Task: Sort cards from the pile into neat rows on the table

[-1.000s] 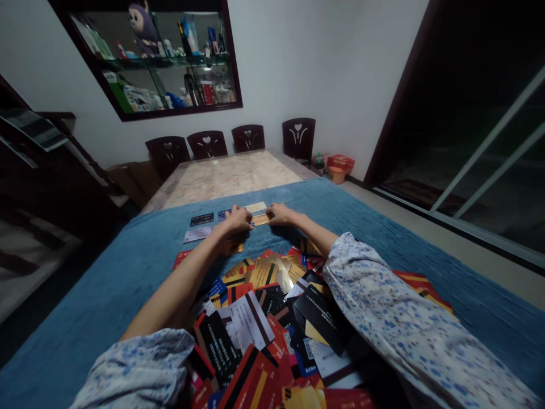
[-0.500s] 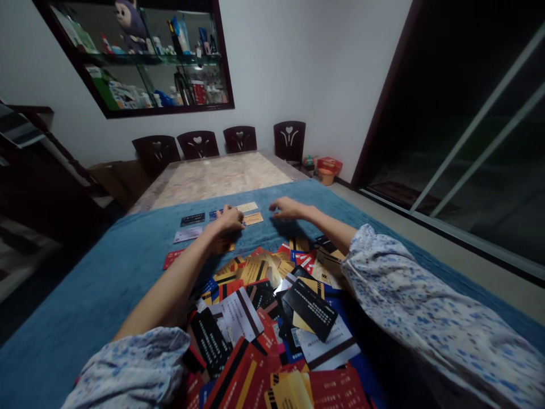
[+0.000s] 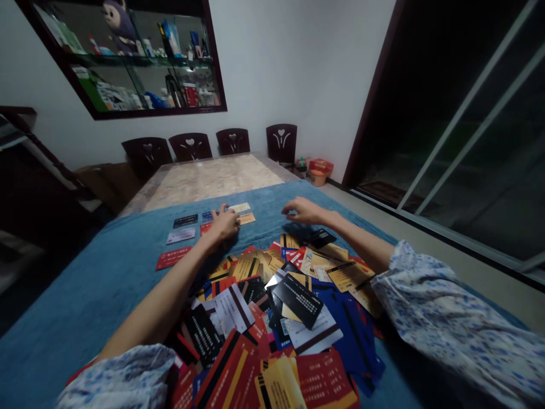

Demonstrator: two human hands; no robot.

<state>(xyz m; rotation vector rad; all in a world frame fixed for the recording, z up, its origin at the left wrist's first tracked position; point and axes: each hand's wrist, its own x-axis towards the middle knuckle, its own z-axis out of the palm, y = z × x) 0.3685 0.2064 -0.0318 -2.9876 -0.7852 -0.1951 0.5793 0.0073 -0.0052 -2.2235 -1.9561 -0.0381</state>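
Note:
My left hand (image 3: 225,222) is over the small rows of laid-out cards, its bent fingers spread and pointing down. Under and beside it are a blue card (image 3: 207,216), a red card (image 3: 205,228), a yellow card (image 3: 247,218) and a pale card (image 3: 240,208). Whether its fingertips touch a card is hidden. Off to the right, my right hand (image 3: 303,211) hovers above the cloth with loosely curled fingers apart and nothing in them. Nearest to it is a black card (image 3: 322,237) at the far edge of a big mixed card pile (image 3: 298,301).
A blue cloth (image 3: 85,295) covers the near part of the table. Further left lie a black card (image 3: 185,221), a silvery card (image 3: 181,235) and a red card (image 3: 172,258). Beyond the cloth is the marble-patterned tabletop (image 3: 213,175), with several dark chairs (image 3: 281,142) behind.
My right hand has moved right, away from the laid-out cards. My left hand has shifted slightly and its fingers are more spread; a red card beside it now shows. The view has turned slightly right.

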